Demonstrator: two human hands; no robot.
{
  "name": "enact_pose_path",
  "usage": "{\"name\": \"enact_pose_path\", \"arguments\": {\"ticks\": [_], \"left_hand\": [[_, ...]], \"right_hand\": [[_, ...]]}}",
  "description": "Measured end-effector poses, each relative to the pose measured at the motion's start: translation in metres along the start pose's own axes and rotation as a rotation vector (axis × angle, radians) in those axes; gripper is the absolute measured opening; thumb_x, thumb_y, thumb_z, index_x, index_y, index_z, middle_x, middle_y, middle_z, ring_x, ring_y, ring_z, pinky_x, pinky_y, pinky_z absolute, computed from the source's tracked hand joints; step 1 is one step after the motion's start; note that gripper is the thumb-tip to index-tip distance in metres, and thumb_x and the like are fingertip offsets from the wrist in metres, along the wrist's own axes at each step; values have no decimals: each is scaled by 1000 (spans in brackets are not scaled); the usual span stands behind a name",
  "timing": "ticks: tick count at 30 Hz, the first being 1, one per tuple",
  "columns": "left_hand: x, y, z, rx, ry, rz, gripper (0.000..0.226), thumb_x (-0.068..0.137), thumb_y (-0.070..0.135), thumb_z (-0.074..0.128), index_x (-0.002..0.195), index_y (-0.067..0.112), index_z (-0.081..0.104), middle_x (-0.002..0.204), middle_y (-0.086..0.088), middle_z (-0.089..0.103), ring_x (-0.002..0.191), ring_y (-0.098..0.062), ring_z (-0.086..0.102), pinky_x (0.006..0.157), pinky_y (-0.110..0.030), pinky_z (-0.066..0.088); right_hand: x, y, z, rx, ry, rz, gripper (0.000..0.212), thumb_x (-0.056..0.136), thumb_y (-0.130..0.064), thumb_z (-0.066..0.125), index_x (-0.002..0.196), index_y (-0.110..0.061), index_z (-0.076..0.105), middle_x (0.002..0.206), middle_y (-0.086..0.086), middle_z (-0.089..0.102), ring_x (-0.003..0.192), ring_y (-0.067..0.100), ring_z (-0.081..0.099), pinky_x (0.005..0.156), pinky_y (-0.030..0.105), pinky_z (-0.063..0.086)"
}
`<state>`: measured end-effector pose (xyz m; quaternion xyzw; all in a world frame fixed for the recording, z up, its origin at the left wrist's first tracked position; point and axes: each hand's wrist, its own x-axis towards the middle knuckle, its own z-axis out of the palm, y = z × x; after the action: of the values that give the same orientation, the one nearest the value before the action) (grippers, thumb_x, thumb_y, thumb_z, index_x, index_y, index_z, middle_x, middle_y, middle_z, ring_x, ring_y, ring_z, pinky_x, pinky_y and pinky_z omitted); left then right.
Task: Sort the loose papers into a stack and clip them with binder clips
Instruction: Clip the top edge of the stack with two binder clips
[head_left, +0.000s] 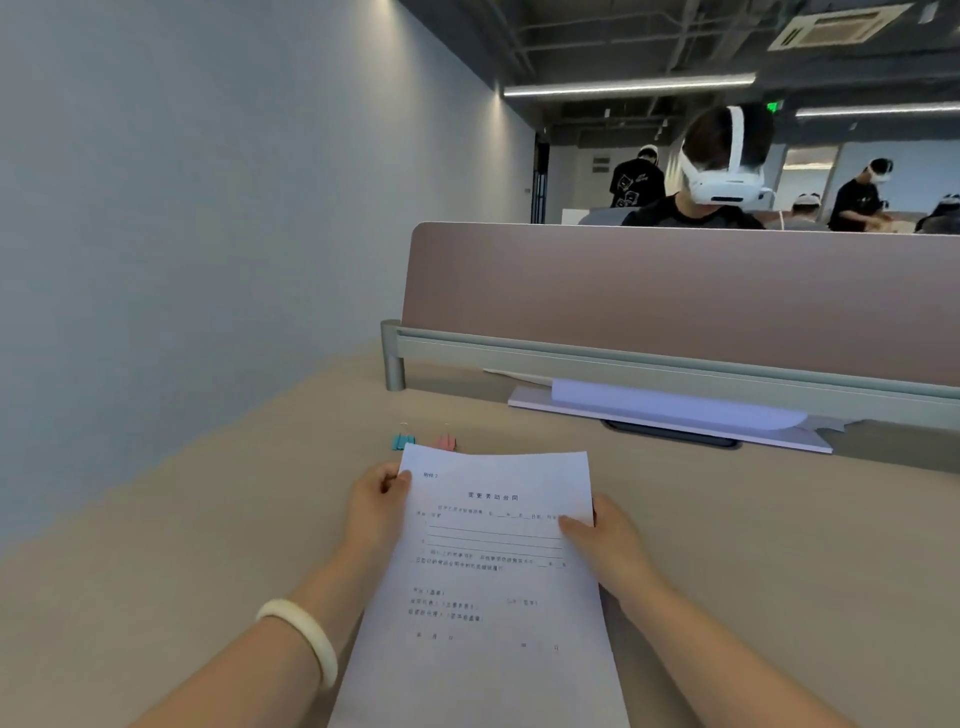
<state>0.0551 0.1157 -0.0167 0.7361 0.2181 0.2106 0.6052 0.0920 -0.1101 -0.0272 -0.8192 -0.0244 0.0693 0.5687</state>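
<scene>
Your left hand (382, 501) and right hand (597, 530) each pinch a side of the papers (493, 571). The blue clip (401, 441) and pink clip (445, 441) sit just past the far edge, nearer your left hand.

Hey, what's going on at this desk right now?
A person is holding printed papers over the desk with both hands. The left hand grips the top left corner and the right hand pinches the right edge. A blue clip and a pink clip lie untouched on the desk just past the top edge. More paper sits by the divider. Nothing is clipped yet.
</scene>
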Motion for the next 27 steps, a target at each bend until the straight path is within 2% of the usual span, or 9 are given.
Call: {"name": "enact_pose_path", "arguments": {"ticks": [2, 5, 9, 15, 18, 21, 23, 25, 27], "left_hand": [[12, -6, -7, 23, 14, 7, 22, 95, 10, 45, 76, 8, 55, 64, -2, 49, 58, -15, 41, 53, -26, 33], [29, -14, -9, 71, 33, 16, 29, 94, 8, 46, 67, 16, 52, 61, 2, 46, 55, -11, 39, 52, -24, 32], [43, -27, -12, 123, 73, 19, 34, 93, 5, 47, 61, 18, 46, 57, 3, 39, 52, -11, 33, 50, -23, 26], [58, -34, -18, 186, 28, 28, 22, 92, 6, 49, 73, 13, 58, 60, 3, 48, 54, -10, 40, 44, -10, 35], [58, -33, -19, 189, 16, 8, 21, 92, 6, 49, 75, 12, 58, 59, 4, 46, 53, -9, 39, 43, -7, 34], [58, -32, -20, 181, 5, -7, 21, 92, 8, 49, 75, 16, 59, 59, 5, 49, 54, -9, 41, 44, -6, 35], [57, -31, -21, 179, 3, -18, 22, 92, 8, 50, 75, 17, 59, 61, 4, 50, 55, -9, 42, 44, -5, 35], [57, -32, -21, 157, -2, -29, 20, 92, 9, 50, 75, 14, 59, 62, 3, 50, 56, -10, 42, 42, -7, 34], [57, -32, -22, 127, -4, -39, 21, 92, 9, 51, 72, 12, 57, 62, 2, 49, 57, -12, 41, 44, -11, 32]], "right_hand": [[17, -8, 8, -127, 10, -8, 33, 83, -9, 58, 117, -5, 56, 120, 9, 62, 100, 23, 63, 85, 36, 54], [51, -38, 25, -442, 155, -156, 62, 84, -28, 66, 138, -14, 41, 140, 4, 44, 129, 27, 42, 106, 37, 37], [104, -91, 85, -551, -23, -399, 37, 88, -39, 60, 123, -24, 61, 131, -6, 57, 129, 20, 43, 109, 35, 33], [168, -118, 161, -828, -136, -479, 43, 89, -45, 56, 126, -23, 61, 132, -1, 58, 126, 24, 43, 103, 36, 32], [179, -115, 177, -919, -126, -462, 36, 89, -43, 56, 112, -20, 70, 121, 4, 63, 119, 27, 45, 96, 35, 34], [180, -107, 183, -925, -122, -437, 31, 89, -41, 57, 100, -15, 71, 111, 6, 66, 114, 27, 49, 91, 35, 34], [179, -104, 183, -830, -146, -422, 29, 88, -37, 60, 94, -11, 70, 106, 7, 66, 107, 25, 51, 86, 34, 36], [175, -103, 177, -585, -224, -390, 20, 87, -30, 64, 85, -10, 67, 98, 9, 66, 89, 19, 54, 71, 28, 40], [167, -103, 164, -339, -285, -345, 20, 88, -24, 65, 72, -14, 58, 102, 11, 69, 65, 10, 49, 54, 21, 40]]}}
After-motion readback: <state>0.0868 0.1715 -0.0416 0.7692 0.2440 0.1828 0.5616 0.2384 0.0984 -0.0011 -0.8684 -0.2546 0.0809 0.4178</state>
